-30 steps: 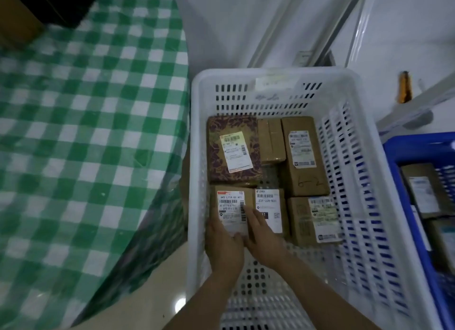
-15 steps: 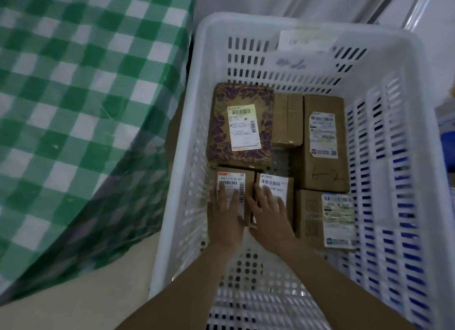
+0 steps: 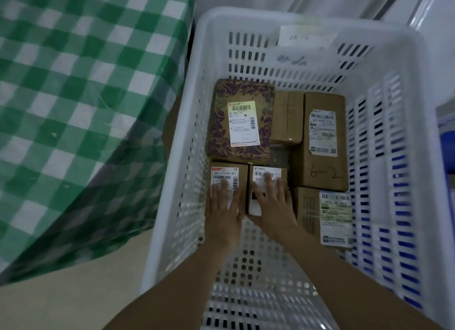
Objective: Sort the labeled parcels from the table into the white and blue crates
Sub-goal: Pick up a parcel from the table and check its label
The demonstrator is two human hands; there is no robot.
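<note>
Brown parcel (image 3: 225, 175), beneath flat left hand (image 3: 222, 208)

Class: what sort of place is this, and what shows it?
Likely a small parcel-sorting area: labeled parcels packed in a white crate, beside a green checked tablecloth.

Reaching down into the white crate (image 3: 406, 59). Pressing the left hand (image 3: 222, 206) flat on a small labelled parcel (image 3: 227, 173), the right hand (image 3: 273, 204) flat on the brown parcel (image 3: 267, 174) just beside it. Just beyond both hands, a purple-patterned parcel (image 3: 242, 93); left of the left hand, green checked cloth (image 3: 73, 83).
</note>
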